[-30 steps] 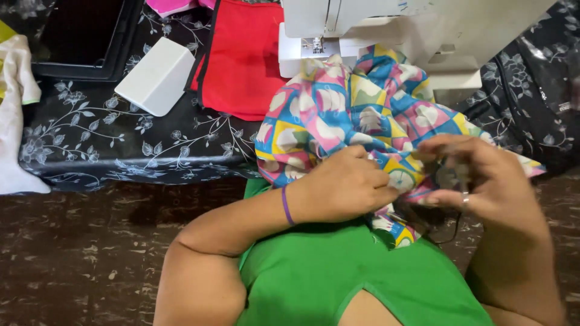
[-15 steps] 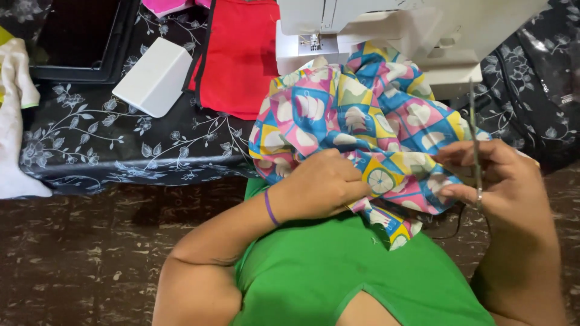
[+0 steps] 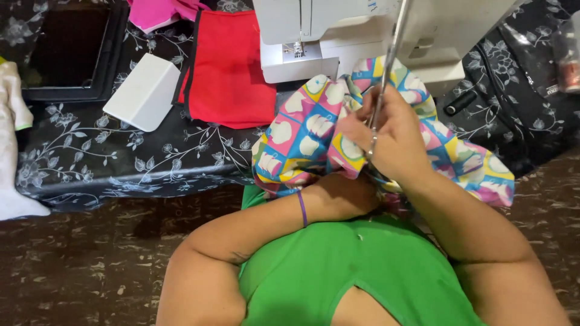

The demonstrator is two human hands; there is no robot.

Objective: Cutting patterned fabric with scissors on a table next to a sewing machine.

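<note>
1. While my right hand (image 3: 396, 142) sits in the centre of the frame, closed around a pair of scissors (image 3: 386, 72), the blades run almost straight up towards the top edge, leaning a little right, their tips passing over the white sewing machine (image 3: 338, 36).
2. Just beneath and around that hand lies the patterned cloth (image 3: 302, 139), bunched in soft folds; it spreads from centre to the right of the frame, at the near edge of the bench (image 3: 121, 163).
3. Lower down, my left hand (image 3: 341, 196) is tucked under the cloth, so I cannot tell how far it is closed or what it grips. A thin purple band (image 3: 301, 208) rings that wrist.
4. Of the two, my right hand is nearer the machine, my left nearer my body.
5. Cloth: thin cotton look, squares of pink, yellow and blue. Scissors: slim, shiny metal. Machine: smooth hard plastic.
6. At upper left centre lies a flat red cloth (image 3: 232, 72), and left of it a white wedge-shaped box (image 3: 142, 90), on the dark flowered bench cover.
</note>
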